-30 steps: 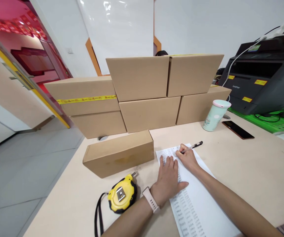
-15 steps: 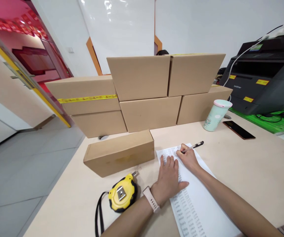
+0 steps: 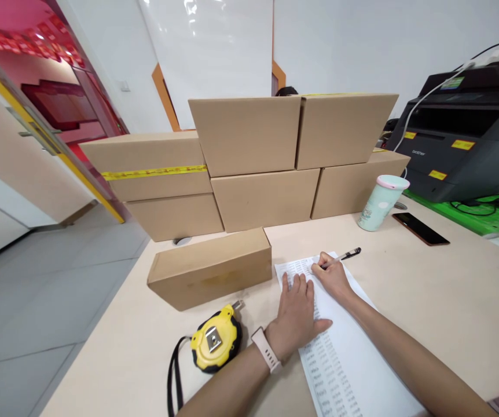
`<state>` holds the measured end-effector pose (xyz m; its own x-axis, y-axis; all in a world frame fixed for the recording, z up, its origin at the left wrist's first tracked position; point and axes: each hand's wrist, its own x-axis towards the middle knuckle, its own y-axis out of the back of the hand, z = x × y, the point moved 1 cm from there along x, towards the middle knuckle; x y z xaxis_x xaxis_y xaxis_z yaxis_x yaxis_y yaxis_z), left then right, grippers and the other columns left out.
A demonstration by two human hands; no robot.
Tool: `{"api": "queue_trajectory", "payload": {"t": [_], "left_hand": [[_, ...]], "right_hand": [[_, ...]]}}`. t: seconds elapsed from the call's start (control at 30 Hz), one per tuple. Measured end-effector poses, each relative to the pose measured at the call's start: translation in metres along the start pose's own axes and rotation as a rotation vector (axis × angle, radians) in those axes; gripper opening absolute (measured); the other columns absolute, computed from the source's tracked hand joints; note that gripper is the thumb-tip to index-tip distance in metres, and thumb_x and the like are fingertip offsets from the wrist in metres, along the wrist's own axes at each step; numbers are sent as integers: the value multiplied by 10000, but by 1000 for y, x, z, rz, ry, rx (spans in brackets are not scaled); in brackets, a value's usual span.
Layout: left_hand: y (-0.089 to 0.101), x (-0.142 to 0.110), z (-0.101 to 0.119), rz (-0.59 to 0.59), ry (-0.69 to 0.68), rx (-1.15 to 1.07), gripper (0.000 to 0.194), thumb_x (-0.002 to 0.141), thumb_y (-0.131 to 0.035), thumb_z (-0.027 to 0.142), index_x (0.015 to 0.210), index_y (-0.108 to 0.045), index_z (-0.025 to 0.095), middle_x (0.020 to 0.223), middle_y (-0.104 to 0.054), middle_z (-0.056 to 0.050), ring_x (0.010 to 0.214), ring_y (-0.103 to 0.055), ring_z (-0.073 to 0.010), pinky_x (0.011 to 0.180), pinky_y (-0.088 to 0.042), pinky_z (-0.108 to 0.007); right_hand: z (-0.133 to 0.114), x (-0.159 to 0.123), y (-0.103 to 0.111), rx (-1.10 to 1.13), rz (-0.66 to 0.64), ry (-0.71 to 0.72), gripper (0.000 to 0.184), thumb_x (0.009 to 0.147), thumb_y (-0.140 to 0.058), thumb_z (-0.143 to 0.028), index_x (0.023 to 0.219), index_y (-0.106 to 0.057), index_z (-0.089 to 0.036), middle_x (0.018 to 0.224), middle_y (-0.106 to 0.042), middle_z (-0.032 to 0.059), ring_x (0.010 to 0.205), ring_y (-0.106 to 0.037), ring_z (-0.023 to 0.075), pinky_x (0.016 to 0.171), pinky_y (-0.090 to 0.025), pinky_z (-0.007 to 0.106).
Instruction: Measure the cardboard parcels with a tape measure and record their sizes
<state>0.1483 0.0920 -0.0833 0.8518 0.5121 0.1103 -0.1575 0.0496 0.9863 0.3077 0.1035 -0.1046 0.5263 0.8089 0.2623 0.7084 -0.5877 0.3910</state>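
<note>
A white sheet of paper (image 3: 362, 370) with columns of small writing lies on the table before me. My left hand (image 3: 297, 315) rests flat on its left part, fingers spread, a pale watch band round the wrist. Between the fingers of my right hand (image 3: 333, 279) is a pen (image 3: 348, 253), its tip near the top rows of the sheet and hidden by the fingers. Left of my left hand is a yellow and black tape measure (image 3: 217, 340) with a black strap. Just beyond it sits a long cardboard box (image 3: 215, 272), apart from both hands.
Stacked cardboard boxes (image 3: 264, 200) form a wall across the back of the table (image 3: 458, 301). A mint cup (image 3: 380, 205) and a dark phone (image 3: 421, 228) are at the right, near a black printer (image 3: 453, 145). Behind the boxes shows the top of a person's head (image 3: 286, 91).
My right hand and the pen have shifted slightly to the right along the sheet. My left hand stays in place on the paper.
</note>
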Motion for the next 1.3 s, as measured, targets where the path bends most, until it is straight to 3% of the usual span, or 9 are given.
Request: {"api": "queue_trajectory", "payload": {"t": [1.1,1.2,1.3], "left_hand": [[4,2,1,-39,2,-57,864,820,-428,650,1373,-377,-12,1416,-400,-292,1352,-303,-386,1120,-101,-595],[5,2,0,-49,1,-67,862,822,-424,650,1371,-379,-13,1418,-396,-294,1355,-298,-385,1121,-104,-594],[8,2,1,-59,15,-74,857,821,-436,641,1374,-373,-10,1418,-398,-291,1357,-295,-385,1120,-118,-594]], "right_hand": [[3,1,-1,-11,11,27,256,658,-531,-204,529,-312,-238,490,-316,-80,484,-341,108,469,-285,236],[0,2,2,-10,28,34,252,705,-537,-248,548,-341,-239,505,-365,-68,502,-389,120,495,-328,243],[-2,5,12,-80,-21,104,161,784,-535,-328,670,-475,-230,621,-529,-27,602,-500,157,581,-398,271]]}}
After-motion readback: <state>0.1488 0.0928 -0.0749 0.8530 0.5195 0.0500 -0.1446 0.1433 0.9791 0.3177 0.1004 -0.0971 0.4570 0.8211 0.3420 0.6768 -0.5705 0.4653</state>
